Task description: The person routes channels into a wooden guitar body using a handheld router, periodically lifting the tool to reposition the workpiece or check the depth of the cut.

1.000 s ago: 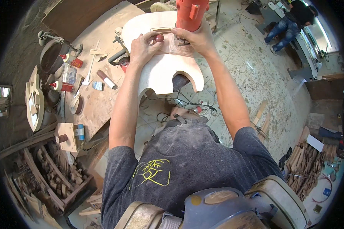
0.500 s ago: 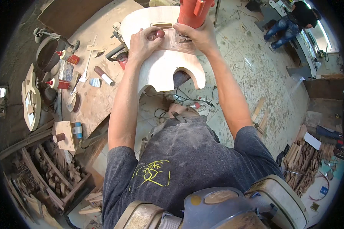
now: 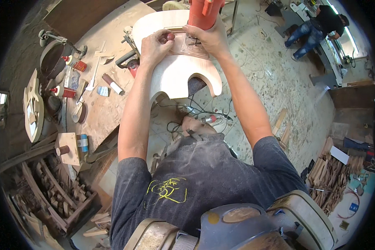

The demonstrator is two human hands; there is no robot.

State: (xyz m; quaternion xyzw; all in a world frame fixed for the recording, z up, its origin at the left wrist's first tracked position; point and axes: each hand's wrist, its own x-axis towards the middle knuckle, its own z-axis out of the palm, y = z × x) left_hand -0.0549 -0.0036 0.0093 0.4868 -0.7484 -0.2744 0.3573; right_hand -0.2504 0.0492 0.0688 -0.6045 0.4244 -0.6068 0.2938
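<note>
A pale wooden guitar body (image 3: 177, 75) lies flat at the top middle, its cutaways facing me, with a rectangular slot cut into it. On it stands a red handheld router (image 3: 203, 14) with a clear base plate (image 3: 189, 48). My right hand (image 3: 210, 39) is wrapped round the lower part of the router's housing, thumb toward the left. My left hand (image 3: 155, 46) closes on the round dark-red knob (image 3: 169, 37) at the base's left side. The router bit is too small to make out.
Left of the guitar body is a dusty workbench (image 3: 102, 100) with red-and-white glue bottles (image 3: 76, 63) and a clamp (image 3: 131, 64). Cables (image 3: 200, 109) hang below the body. A bin of wood scraps (image 3: 77, 212) stands lower left. Another person (image 3: 316, 29) works at the far right.
The router has slid slightly to the left over the guitar body, both my hands moving with it and keeping their grip. The person at the far right has shifted a little.
</note>
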